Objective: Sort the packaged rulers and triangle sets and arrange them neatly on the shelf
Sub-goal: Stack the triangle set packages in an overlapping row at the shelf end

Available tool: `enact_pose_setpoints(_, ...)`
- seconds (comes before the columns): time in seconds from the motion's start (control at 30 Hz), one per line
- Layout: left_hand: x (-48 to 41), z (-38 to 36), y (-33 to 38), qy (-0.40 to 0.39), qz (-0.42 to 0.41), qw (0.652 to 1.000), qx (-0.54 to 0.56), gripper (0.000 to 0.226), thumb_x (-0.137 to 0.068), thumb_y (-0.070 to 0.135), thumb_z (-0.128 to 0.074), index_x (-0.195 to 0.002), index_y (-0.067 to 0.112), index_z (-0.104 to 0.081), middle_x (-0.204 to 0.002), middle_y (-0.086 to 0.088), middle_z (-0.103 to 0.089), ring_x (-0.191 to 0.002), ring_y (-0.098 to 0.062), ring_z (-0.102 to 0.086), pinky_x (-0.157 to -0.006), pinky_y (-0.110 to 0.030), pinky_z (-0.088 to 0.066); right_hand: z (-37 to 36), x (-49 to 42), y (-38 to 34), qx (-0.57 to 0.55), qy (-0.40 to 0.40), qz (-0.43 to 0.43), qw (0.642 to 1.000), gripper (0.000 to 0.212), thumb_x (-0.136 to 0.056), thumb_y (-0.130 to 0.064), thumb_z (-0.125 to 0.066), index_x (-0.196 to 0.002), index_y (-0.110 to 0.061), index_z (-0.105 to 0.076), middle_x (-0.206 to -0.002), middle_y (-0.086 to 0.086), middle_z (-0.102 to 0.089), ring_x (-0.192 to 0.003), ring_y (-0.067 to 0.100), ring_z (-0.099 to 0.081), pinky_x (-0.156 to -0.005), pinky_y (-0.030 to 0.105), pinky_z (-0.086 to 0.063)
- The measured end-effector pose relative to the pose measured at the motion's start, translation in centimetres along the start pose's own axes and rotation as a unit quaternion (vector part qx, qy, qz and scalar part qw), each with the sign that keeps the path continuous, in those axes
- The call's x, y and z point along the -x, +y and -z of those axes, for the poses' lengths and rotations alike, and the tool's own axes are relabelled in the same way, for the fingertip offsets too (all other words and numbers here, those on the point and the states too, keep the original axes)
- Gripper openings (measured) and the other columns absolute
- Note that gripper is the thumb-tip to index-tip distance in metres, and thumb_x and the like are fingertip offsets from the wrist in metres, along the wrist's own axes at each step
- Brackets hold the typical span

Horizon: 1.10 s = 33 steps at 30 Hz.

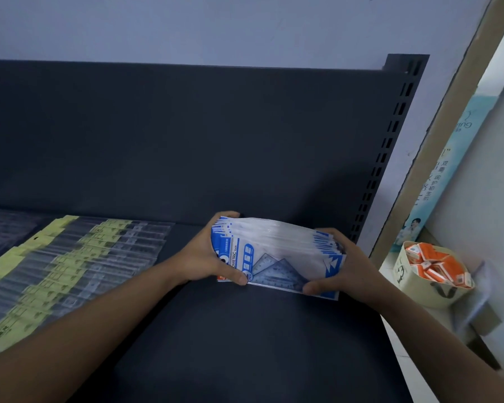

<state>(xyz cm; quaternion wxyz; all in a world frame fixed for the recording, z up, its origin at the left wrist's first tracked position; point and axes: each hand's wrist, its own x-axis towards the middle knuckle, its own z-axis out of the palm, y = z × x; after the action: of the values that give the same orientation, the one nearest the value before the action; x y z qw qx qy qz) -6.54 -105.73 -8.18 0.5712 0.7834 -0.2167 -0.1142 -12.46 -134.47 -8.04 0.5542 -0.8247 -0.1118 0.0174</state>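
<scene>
**Left hand [207, 257] and right hand [341, 269] hold a stack of triangle sets [277, 251]**

The left hand grips the left end of the stack. Its thumb lies on the front, low down, and its fingers curl over the top. The right hand grips the right end the same way, with the thumb on the front corner and the fingers wrapped round the side. The stack sits between the two hands.

The stack is made of many thin clear packs pressed together. Each pack has blue and white card, and the front one shows see-through triangles and a ruler. The stack stands on its long edge and leans back a bit. Its bottom edge is down at the dark shelf [245, 330], but I cannot tell if it touches.

The stack is at the right part of the shelf, near the dark back panel [186, 135]. Far to the left, clear ruler packs [70, 257] with yellow labels lie flat in rows, each one partly over the next. Off the right side of the shelf is a pale tub [419, 289] with small orange boxes [431, 263] in it.
</scene>
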Motion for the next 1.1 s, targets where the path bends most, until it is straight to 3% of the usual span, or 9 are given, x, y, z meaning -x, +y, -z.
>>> enact_pose_setpoints(0.13,-0.3,-0.4,0.4,-0.019,-0.017,1.000,-0.014,0.098,-0.042,-0.001,-0.095,-0.125,0.027,-0.051,-0.112,0.004,-0.068,-0.103,-0.015,-0.066,-0.079,-0.027,-0.056,-0.2,-0.1,-0.4,0.008,0.011,-0.017,1.000,0.080,-0.045,-0.010,-0.094,-0.114,-0.026,-0.057,-0.102,-0.009,-0.070,-0.091,0.003,-0.066,-0.072,0.012,-0.051)
enact_pose_setpoints(0.27,-0.6,-0.4,0.7,-0.010,-0.033,0.999,0.000,0.090,-0.044,-0.002,-0.094,-0.120,0.027,-0.055,-0.108,0.002,-0.069,-0.098,-0.017,-0.068,-0.074,-0.028,-0.057,-0.2,0.2,-1.0,0.022,0.039,0.006,0.999,0.074,-0.047,-0.013,-0.094,-0.109,-0.027,-0.057,-0.100,-0.019,-0.067,-0.091,0.000,-0.065,-0.071,0.009,-0.050)
enact_pose_setpoints(0.4,-1.0,-0.9,0.5,-0.036,-0.005,0.999,0.012,0.096,-0.045,-0.004,-0.092,-0.124,0.033,-0.052,-0.103,0.006,-0.070,-0.093,-0.014,-0.068,-0.070,-0.026,-0.056,-0.4,0.7,-0.6,-0.006,0.041,-0.009,0.999,0.083,-0.044,-0.014,-0.094,-0.114,-0.031,-0.053,-0.099,-0.025,-0.066,-0.090,-0.005,-0.064,-0.069,0.007,-0.049)
enact_pose_setpoints(0.53,-1.1,-1.2,0.7,-0.053,0.018,0.993,0.106,0.093,-0.045,-0.004,-0.091,-0.125,0.031,-0.056,-0.114,-0.003,-0.070,-0.103,-0.021,-0.068,-0.075,-0.030,-0.056,-0.5,1.1,-0.2,-0.130,0.094,-0.030,0.987,0.096,-0.038,-0.012,-0.092,-0.121,-0.037,-0.050,-0.107,-0.014,-0.066,-0.094,0.009,-0.068,-0.068,0.023,-0.057)
enact_pose_setpoints(0.67,-1.3,-2.5,0.9,-0.001,0.038,0.984,0.173,0.076,-0.043,-0.002,-0.091,-0.110,0.023,-0.065,-0.108,-0.013,-0.072,-0.100,-0.032,-0.069,-0.078,-0.039,-0.058,-1.9,0.6,-0.4,-0.185,0.136,-0.044,0.972,0.103,-0.031,-0.024,-0.094,-0.121,-0.042,-0.046,-0.113,-0.008,-0.064,-0.097,0.016,-0.068,-0.073,0.034,-0.059)
enact_pose_setpoints(0.77,-1.6,-3.2,1.2,0.000,0.039,0.990,0.137,0.090,-0.045,-0.006,-0.091,-0.122,0.024,-0.056,-0.113,-0.008,-0.070,-0.105,-0.026,-0.068,-0.084,-0.040,-0.057,-3.0,0.2,-0.6,-0.119,0.161,-0.044,0.979,0.114,-0.028,-0.037,-0.094,-0.128,-0.039,-0.038,-0.112,-0.016,-0.060,-0.098,0.003,-0.065,-0.077,0.026,-0.057)
enact_pose_setpoints(0.87,-1.8,-3.1,1.5,-0.003,0.037,0.995,0.097,0.100,-0.045,-0.007,-0.092,-0.130,0.024,-0.047,-0.117,-0.003,-0.067,-0.106,-0.019,-0.066,-0.089,-0.041,-0.056,-3.2,-0.1,-0.6,-0.062,0.182,-0.044,0.980,0.105,-0.036,-0.034,-0.093,-0.124,-0.036,-0.037,-0.110,-0.019,-0.056,-0.093,-0.006,-0.061,-0.067,0.011,-0.052)
enact_pose_setpoints(1.0,-1.2,-3.3,1.8,0.004,0.032,0.997,0.077,0.097,-0.042,0.001,-0.095,-0.123,0.027,-0.048,-0.112,0.002,-0.067,-0.102,-0.015,-0.067,-0.084,-0.037,-0.057,-2.8,0.1,-0.8,-0.046,0.169,-0.038,0.984,0.095,-0.040,-0.033,-0.093,-0.116,-0.045,-0.038,-0.110,-0.019,-0.055,-0.091,-0.004,-0.062,-0.063,0.010,-0.051)
enact_pose_setpoints(1.1,-0.1,-3.8,1.1,0.029,0.016,0.998,0.061,0.099,-0.035,0.016,-0.098,-0.119,0.033,-0.048,-0.104,0.012,-0.069,-0.098,-0.010,-0.068,-0.080,-0.030,-0.058,-2.7,1.1,-1.0,-0.052,0.139,-0.033,0.988,0.099,-0.037,-0.037,-0.093,-0.116,-0.056,-0.035,-0.115,-0.019,-0.054,-0.092,-0.007,-0.062,-0.066,0.013,-0.053)
